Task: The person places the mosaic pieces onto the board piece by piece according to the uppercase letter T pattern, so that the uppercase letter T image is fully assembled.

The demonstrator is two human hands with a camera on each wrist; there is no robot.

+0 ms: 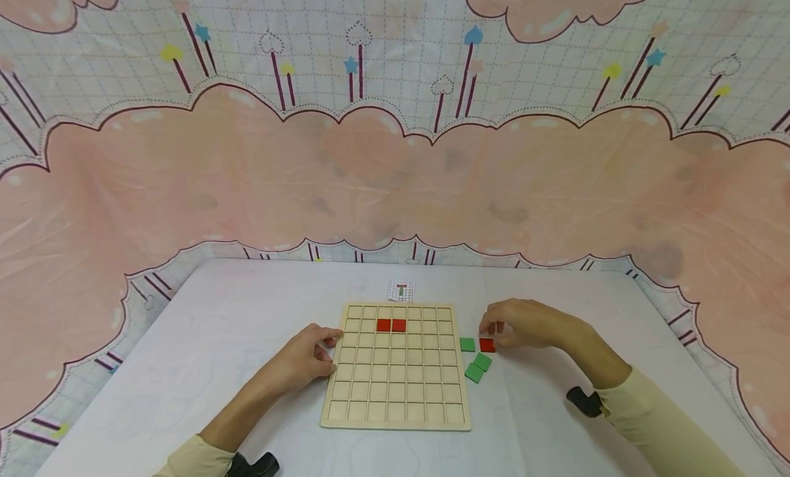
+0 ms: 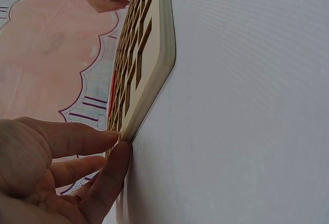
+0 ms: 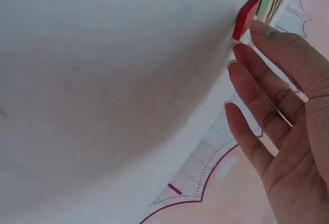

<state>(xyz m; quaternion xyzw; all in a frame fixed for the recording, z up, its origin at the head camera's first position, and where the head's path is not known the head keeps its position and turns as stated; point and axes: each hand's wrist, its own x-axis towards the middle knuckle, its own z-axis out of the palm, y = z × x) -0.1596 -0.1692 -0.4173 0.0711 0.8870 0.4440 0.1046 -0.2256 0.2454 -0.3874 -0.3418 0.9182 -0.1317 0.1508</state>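
Observation:
A pale wooden grid board [image 1: 395, 422] lies flat on the white table, with two red square tiles [image 1: 391, 325] side by side in its second row from the top. At the board's left edge, my left hand [image 1: 305, 353] holds the rim with thumb and finger. My right hand [image 1: 524, 324] hovers right of the board, its fingertips close to a loose red tile [image 1: 487, 345]. In the right wrist view the fingers are loosely bent and spread, beside the red tile [image 3: 246, 17]. Whether a fingertip touches it is hard to tell.
Left of the loose red tile lies a green tile [image 1: 467, 345]. Two more green tiles [image 1: 474, 373] lie nearer, touching or overlapping. A small printed card [image 1: 402, 290] with a T-shaped pattern lies beyond the board. Behind the table hangs a patterned cloth [image 1: 395, 182].

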